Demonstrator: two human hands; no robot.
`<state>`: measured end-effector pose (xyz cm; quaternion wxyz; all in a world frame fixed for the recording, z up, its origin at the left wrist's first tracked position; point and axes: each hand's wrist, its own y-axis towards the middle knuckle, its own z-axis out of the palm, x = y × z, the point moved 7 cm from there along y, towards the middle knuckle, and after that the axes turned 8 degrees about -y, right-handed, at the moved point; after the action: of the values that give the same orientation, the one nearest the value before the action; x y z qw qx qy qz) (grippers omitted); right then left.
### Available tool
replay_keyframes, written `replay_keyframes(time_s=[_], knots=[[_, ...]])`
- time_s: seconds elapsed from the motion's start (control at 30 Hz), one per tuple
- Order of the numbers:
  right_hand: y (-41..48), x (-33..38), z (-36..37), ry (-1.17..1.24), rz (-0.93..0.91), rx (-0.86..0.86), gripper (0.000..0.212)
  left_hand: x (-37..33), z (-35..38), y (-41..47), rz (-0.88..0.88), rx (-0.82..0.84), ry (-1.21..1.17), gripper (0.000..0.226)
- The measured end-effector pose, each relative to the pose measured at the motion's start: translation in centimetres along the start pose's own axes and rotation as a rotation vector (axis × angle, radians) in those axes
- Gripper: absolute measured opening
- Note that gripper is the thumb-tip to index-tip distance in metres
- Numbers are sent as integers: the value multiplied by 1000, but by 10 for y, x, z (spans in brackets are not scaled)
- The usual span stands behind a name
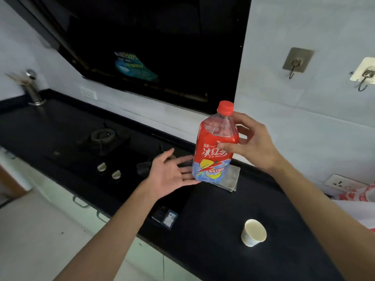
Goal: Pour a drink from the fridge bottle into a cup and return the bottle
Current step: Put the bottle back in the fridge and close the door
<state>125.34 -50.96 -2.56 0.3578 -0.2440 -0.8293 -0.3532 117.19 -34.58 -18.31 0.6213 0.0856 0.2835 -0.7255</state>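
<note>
**Capped bottle [215,147] held over the tabletop [203,230]**

Your left hand [172,176] lies palm-up, fingers straight and spread, tips at the bottle's lower edge, seemingly touching it. The bottle stands upright above a grey cloth [231,179]. Your right hand [255,142] grips its upper half, fingers and thumb curled round it. The paper cup [253,233] sits nearer you, well apart.

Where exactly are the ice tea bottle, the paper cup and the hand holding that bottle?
ice tea bottle [211,159]: head view, on its red label.
paper cup [254,232]: head view, on its white inside wall.
right hand [255,142]: head view, on the middle of the hand, just right of the bottle.
</note>
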Motion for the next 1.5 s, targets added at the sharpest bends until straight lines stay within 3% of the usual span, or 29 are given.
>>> replay_keyframes(time_s=[0.53, 0.7, 0.97, 1.3, 1.5], knots=[[-2, 85, 53, 113, -208, 221, 71, -12, -5, -143, 343, -216, -41, 72], [-4, 138, 94, 169, -291, 312, 63, -20, -17, -213, 498, -274, -49, 74], [-16, 231, 195, 265, -411, 496, 75, -46, -65, -341, 730, -403, -65, 65], [-67, 374, 369, 470, -447, 782, 66, -51, -133, -561, 1014, -587, -157, 59], [-112, 462, 464, 528, -505, 911, 71, -55, -173, -682, 1115, -688, -166, 69]])
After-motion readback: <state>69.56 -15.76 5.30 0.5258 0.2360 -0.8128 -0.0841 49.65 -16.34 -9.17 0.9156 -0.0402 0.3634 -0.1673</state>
